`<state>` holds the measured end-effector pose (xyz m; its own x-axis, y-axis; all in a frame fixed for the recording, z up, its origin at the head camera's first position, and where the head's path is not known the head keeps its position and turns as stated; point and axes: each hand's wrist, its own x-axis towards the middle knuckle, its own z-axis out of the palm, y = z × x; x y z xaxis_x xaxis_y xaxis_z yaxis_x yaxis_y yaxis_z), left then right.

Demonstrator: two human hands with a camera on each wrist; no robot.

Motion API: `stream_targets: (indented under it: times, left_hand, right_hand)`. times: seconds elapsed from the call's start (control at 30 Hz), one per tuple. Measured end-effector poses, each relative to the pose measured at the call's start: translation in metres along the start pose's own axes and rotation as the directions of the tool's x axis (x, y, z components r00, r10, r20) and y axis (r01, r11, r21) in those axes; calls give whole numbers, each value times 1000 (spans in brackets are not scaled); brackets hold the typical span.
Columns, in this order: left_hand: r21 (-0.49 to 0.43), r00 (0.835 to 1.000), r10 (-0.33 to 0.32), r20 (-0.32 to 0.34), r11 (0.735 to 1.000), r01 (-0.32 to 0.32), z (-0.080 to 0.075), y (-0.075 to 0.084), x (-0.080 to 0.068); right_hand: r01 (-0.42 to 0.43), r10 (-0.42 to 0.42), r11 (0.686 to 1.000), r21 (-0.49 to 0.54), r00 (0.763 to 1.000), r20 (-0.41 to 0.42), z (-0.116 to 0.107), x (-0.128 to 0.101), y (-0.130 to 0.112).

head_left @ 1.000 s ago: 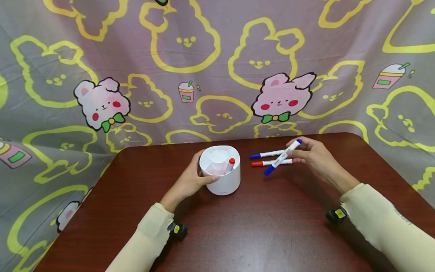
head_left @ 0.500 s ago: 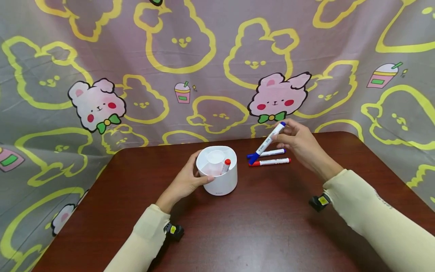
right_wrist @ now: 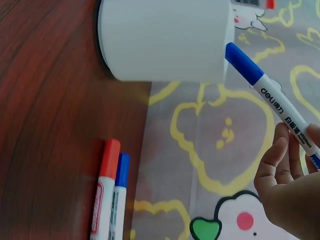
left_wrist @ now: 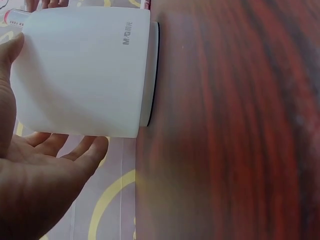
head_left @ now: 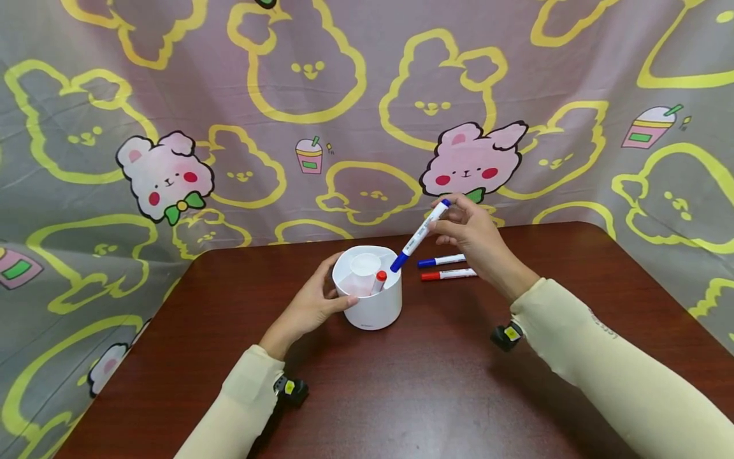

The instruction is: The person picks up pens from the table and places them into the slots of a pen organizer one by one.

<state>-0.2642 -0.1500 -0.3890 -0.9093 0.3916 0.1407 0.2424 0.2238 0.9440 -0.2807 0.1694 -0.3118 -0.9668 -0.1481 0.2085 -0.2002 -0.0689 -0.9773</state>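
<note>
A white round pen holder [head_left: 373, 312] with inner compartments stands on the table, and a red-capped marker [head_left: 380, 280] leans inside its front part. My left hand [head_left: 312, 303] grips the holder's left side, thumb at the front rim and fingers round the back; the left wrist view shows the palm beside its wall [left_wrist: 85, 70]. Between thumb and fingers my right hand [head_left: 467, 226] pinches a blue-capped whiteboard marker [head_left: 420, 236]. That marker slants down to the left, its blue cap [right_wrist: 243, 62] right at the holder's rim.
Right of the holder, a blue marker [head_left: 441, 261] and a red marker [head_left: 450, 275] lie side by side on the dark wood table [head_left: 367, 395]. A patterned curtain [head_left: 344, 146] hangs behind the table's back edge.
My right hand has lifted the blue-capped marker and carried it left from above the lying markers to the holder's rim. The left hand keeps its grip on the holder.
</note>
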Motion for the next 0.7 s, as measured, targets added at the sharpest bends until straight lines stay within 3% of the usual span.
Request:
stream_targets:
  times: [0.33, 0.7]
  left_hand:
    - [3, 1000, -7, -3, 1000, 7, -1, 0, 0]
    - [-28, 1000, 10, 11, 1000, -9, 3, -2, 2]
  right_hand:
    - [-51, 53, 992, -119, 998, 19, 21, 8, 12]
    - [-42, 56, 976, -216, 997, 60, 37, 15, 23]
